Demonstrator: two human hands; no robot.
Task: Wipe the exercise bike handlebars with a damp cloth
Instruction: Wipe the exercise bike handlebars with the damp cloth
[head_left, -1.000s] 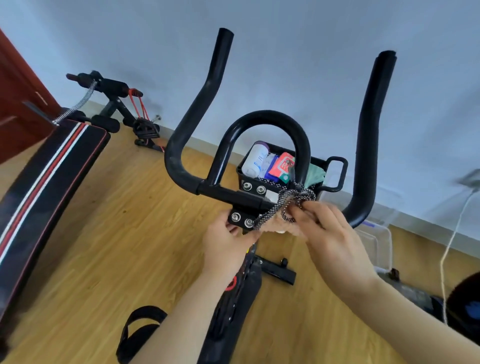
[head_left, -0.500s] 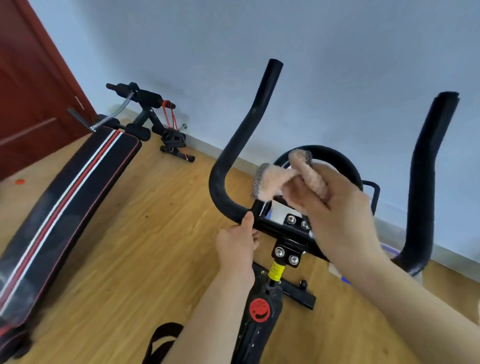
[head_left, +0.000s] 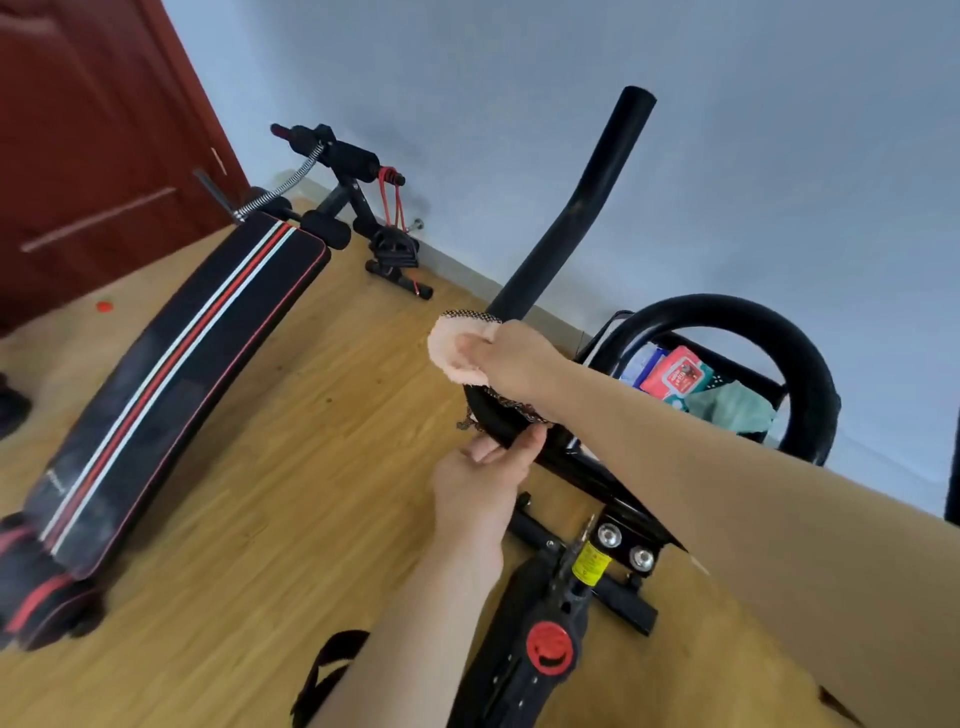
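The exercise bike's black left handlebar (head_left: 587, 208) rises up and away from me, with a round centre loop (head_left: 810, 358) to its right. My right hand (head_left: 514, 358) is wrapped around the bend of the left handlebar with a pink fluffy cloth (head_left: 452, 353) pressed against the bar; a patterned edge of the cloth hangs below. Just beneath, my left hand (head_left: 483, 478) grips the lower part of the same bar near the stem, thumb up on the tube. The right handlebar is mostly out of frame.
A black sit-up bench (head_left: 171, 379) with red and white stripes lies on the wooden floor at left, its foot rollers (head_left: 353, 156) near the wall. A dark red door (head_left: 88, 145) stands at far left. A basket (head_left: 748, 384) with packets and a green cloth sits behind the loop.
My right hand has carried the cloth from the centre of the bars leftward onto the bend of the left handlebar. My left hand has slid onto the bar below it. The view turned left.
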